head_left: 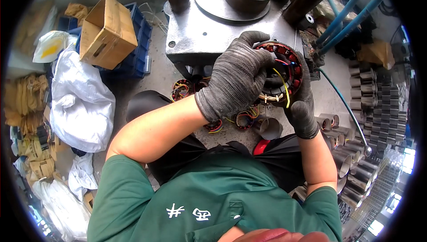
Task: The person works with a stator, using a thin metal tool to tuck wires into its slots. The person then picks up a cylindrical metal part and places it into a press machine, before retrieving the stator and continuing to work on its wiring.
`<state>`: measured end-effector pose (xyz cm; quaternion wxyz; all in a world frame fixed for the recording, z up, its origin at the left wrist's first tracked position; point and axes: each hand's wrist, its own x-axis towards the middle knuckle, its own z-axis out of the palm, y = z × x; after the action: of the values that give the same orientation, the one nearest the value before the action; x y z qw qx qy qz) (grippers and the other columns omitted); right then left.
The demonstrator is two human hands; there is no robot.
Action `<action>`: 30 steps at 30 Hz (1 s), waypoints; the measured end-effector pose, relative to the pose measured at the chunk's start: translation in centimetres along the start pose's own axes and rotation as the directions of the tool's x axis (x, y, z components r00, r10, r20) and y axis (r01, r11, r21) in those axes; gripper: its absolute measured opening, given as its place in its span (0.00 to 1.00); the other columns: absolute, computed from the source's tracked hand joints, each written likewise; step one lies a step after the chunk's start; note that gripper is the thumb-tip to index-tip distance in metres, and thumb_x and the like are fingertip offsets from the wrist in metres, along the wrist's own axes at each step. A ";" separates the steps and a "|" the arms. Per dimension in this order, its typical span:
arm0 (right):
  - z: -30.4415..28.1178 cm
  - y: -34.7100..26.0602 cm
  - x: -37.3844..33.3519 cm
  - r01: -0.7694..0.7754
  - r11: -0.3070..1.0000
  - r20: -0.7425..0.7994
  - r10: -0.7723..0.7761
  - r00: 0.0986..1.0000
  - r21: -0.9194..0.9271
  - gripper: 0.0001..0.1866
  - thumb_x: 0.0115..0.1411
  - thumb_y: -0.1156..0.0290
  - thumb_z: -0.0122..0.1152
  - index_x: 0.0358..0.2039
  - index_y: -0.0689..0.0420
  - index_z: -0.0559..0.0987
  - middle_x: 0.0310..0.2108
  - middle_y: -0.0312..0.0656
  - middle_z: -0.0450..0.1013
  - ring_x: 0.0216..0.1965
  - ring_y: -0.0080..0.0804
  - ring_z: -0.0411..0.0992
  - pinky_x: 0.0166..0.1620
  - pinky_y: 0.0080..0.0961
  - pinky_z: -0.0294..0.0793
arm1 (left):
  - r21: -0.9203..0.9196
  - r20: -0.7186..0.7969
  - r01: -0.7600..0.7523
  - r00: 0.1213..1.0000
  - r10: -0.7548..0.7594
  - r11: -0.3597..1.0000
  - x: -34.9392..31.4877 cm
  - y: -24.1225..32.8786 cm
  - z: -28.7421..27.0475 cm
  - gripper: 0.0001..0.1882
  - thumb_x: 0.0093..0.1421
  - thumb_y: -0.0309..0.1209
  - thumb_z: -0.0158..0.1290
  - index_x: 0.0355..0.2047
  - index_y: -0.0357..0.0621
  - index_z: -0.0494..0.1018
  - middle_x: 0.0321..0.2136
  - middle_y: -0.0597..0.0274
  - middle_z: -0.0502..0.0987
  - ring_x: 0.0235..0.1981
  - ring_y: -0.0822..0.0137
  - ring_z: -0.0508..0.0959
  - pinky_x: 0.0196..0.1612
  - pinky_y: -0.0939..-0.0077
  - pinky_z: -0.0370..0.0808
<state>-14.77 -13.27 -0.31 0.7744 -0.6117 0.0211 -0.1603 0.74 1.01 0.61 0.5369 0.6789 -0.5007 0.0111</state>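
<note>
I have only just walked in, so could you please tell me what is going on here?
Someone in a green shirt is holding a ring-shaped coil in front of a big metal machine. The gloved left hand is on its left side and the gloved right hand on its right, with a loose yellow wire showing across it. More coils lie on the floor below, and metal tubes lie to the right.

The one wide fisheye camera looks steeply down from head height. Close below it, at the near side, is the green cloth short-sleeved shirt; farther off, at the far side, stands the silver-grey metal machine base.
</note>
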 end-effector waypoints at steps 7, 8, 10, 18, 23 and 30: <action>-0.1 0.7 0.1 -0.024 0.989 -0.112 0.007 0.994 -0.147 0.74 0.38 0.60 0.87 0.78 0.46 0.42 0.69 0.55 0.59 0.60 0.51 0.73 0.60 0.49 0.78 | 0.011 -0.008 0.016 1.000 -0.016 1.000 0.1 0.4 -0.5 0.14 0.51 0.22 0.60 0.39 0.42 0.83 0.53 0.44 0.76 0.49 0.46 0.79 0.52 0.56 0.79; 0.1 0.7 0.2 -0.010 0.994 -0.130 -0.004 0.991 -0.109 0.73 0.41 0.58 0.87 0.77 0.47 0.42 0.69 0.55 0.60 0.60 0.50 0.73 0.59 0.48 0.79 | 0.013 -0.010 0.016 1.000 -0.016 1.000 0.0 0.3 -0.5 0.14 0.51 0.22 0.60 0.39 0.42 0.83 0.53 0.44 0.76 0.49 0.46 0.79 0.52 0.56 0.79; 0.0 1.0 0.2 0.017 0.996 -0.138 -0.029 0.990 -0.083 0.70 0.44 0.56 0.85 0.77 0.48 0.43 0.68 0.55 0.61 0.59 0.50 0.74 0.59 0.48 0.79 | -0.024 0.010 0.007 1.000 -0.007 1.000 -0.1 0.0 -0.5 0.13 0.52 0.23 0.61 0.40 0.42 0.82 0.55 0.43 0.74 0.50 0.44 0.78 0.54 0.57 0.78; -0.5 0.7 0.7 0.083 0.993 -0.233 -0.101 0.967 -0.086 0.54 0.57 0.59 0.76 0.75 0.54 0.51 0.63 0.55 0.68 0.53 0.49 0.78 0.55 0.43 0.82 | -0.467 0.127 0.065 0.992 -0.006 0.882 -0.1 0.5 -1.6 0.34 0.56 0.12 0.51 0.64 0.45 0.65 0.61 0.49 0.66 0.61 0.60 0.75 0.64 0.63 0.74; -0.3 0.6 0.7 -0.027 0.999 -0.351 0.013 0.936 -0.036 0.44 0.60 0.75 0.67 0.73 0.57 0.55 0.61 0.55 0.69 0.51 0.48 0.80 0.54 0.43 0.83 | -0.677 0.292 0.387 0.922 -0.254 0.626 -0.6 1.5 -2.7 0.39 0.51 0.13 0.49 0.66 0.42 0.61 0.57 0.55 0.69 0.54 0.67 0.73 0.62 0.68 0.72; 0.3 0.1 0.8 -0.040 0.979 -0.315 -0.026 0.949 -0.202 0.36 0.58 0.83 0.56 0.68 0.58 0.62 0.56 0.52 0.74 0.51 0.42 0.79 0.53 0.36 0.84 | -0.599 0.328 0.408 0.910 -0.253 0.689 -0.6 1.0 -2.8 0.36 0.56 0.15 0.49 0.67 0.45 0.62 0.51 0.57 0.75 0.54 0.68 0.76 0.60 0.68 0.74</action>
<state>-13.97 -13.20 -0.21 0.6942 -0.6548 0.1633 -0.2504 1.22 3.59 2.14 0.6743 0.5234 -0.3970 -0.3373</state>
